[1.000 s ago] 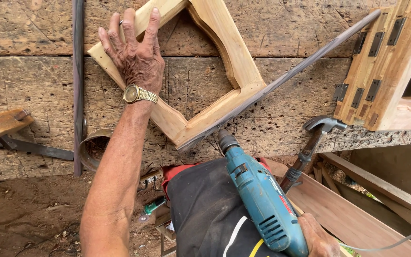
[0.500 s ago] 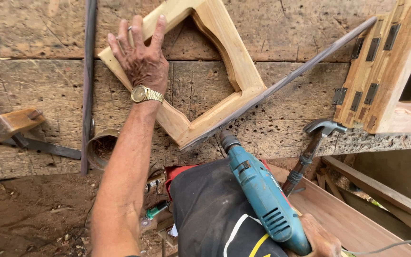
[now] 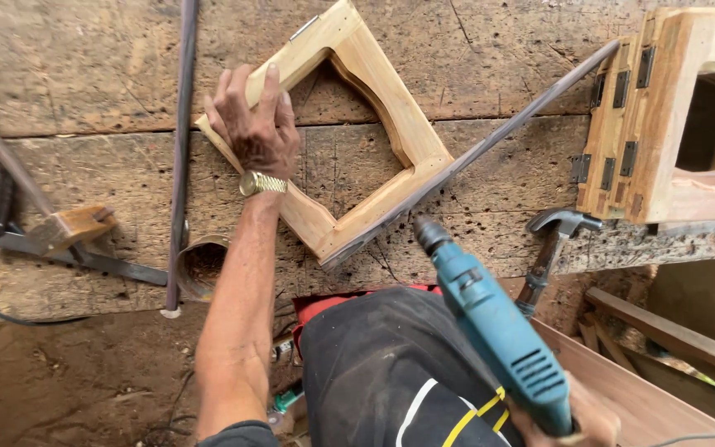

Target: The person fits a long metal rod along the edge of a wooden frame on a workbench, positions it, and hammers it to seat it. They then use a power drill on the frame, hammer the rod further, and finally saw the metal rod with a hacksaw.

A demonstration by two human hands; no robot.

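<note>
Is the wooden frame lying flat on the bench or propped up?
Flat: the frame lies on the bench, with the left hand on its edge.

**Left arm extended, right hand closed at the lower edge**

The left arm is stretched forward, with the left hand laid palm down, fingers spread slightly and pointed away. A gold-coloured watch is worn at the wrist. The right hand is seen only partly, closed in a grip.
</note>
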